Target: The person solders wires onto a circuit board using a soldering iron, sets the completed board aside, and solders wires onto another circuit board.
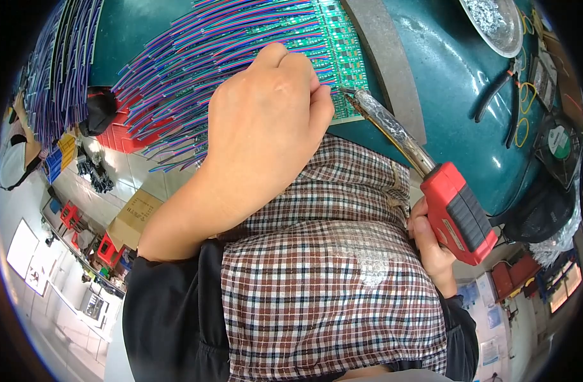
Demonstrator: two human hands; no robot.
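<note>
Green circuit-board panel [347, 54] beneath and ahead of the curled left hand [266, 114], the nearer of the two, with hidden fingertips and grip impossible to tell. Soldering iron [415, 150] in the closed right hand [430, 240], slanted forward-left, with tip just beside the left thumb. Panel's long axis fore-and-aft, across the leftward fan of wires [205, 57].

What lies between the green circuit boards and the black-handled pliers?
A grey bar beside the green circuit boards, then teal tabletop up to the pliers, as the head view shows.
</note>
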